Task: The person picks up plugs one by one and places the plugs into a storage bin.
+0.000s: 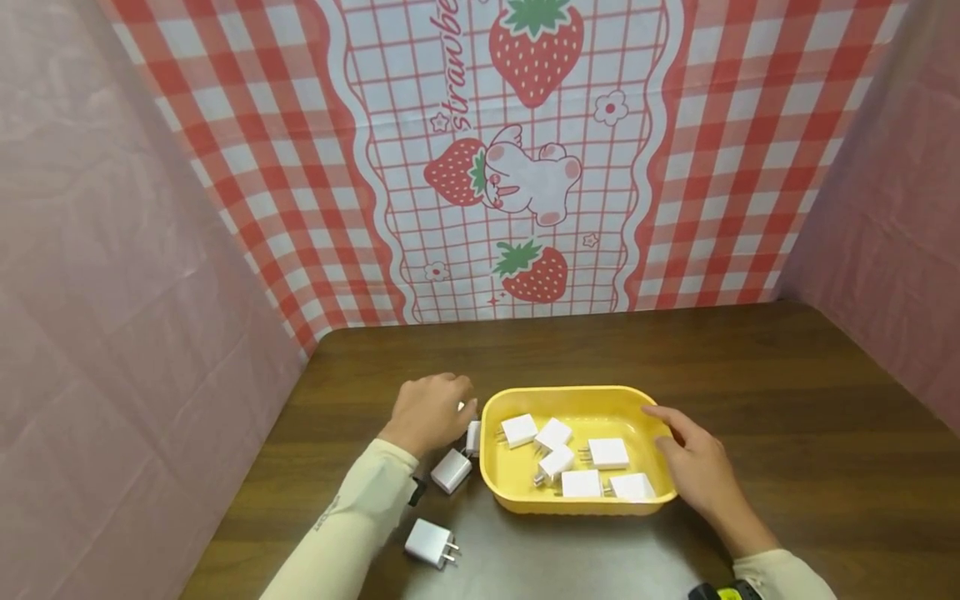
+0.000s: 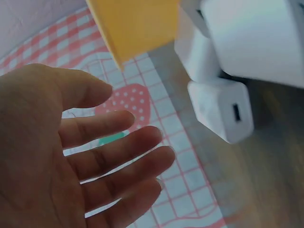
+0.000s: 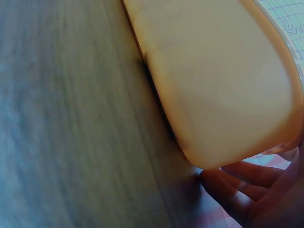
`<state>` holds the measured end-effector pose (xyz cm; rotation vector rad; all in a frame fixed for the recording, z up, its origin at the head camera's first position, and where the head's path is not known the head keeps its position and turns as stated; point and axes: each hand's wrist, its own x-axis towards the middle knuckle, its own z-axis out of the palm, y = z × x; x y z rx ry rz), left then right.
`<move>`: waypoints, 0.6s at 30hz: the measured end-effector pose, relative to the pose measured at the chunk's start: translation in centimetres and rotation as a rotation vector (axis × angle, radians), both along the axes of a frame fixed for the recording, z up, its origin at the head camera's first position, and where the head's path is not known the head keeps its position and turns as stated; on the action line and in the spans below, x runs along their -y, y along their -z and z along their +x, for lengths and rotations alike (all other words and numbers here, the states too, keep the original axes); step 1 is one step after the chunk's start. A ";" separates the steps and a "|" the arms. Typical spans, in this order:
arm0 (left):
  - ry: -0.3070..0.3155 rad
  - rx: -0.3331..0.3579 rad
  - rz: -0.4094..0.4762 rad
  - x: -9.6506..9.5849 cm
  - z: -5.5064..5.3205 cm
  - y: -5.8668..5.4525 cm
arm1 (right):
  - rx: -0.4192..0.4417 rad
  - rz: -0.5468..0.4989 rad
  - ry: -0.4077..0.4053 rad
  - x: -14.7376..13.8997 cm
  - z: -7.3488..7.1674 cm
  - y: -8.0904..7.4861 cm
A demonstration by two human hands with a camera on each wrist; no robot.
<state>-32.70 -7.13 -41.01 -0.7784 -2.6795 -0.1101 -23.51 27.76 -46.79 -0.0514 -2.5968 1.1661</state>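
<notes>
A yellow tray (image 1: 566,506) is found on the wooden table (image 1: 787,417), with six white chargers (image 1: 607,452) lying inside it. Left of the tray, the left hand (image 1: 431,412) is seen with fingers slightly spread and nothing held. Loose chargers (image 1: 452,471) are noted near that hand, just beside the tray's left wall; another charger (image 1: 429,542), prongs exposed, is located nearer the wearer, front-left of the tray. The tray's right end is gripped by the right hand (image 1: 701,467), its fingers placed over the rim and against the outer wall.

"Strawbe" (image 1: 448,71) (cut off) on cloth (image 1: 517,162)
</notes>
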 end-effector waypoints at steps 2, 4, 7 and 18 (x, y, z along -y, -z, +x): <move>-0.016 0.004 0.001 0.4 -0.1 0.4 | 0.006 -0.004 0.000 0.0 0.0 0.1; -0.036 0.018 -0.011 0.8 -0.2 0.7 | 0.011 -0.001 0.002 -0.1 0.0 0.0; -0.059 0.058 -0.032 1.0 -0.3 1.0 | 0.015 0.003 0.004 -0.1 0.0 -0.1; -0.098 0.242 -0.136 1.1 -0.9 2.3 | 0.023 0.014 0.004 -0.1 -0.1 0.0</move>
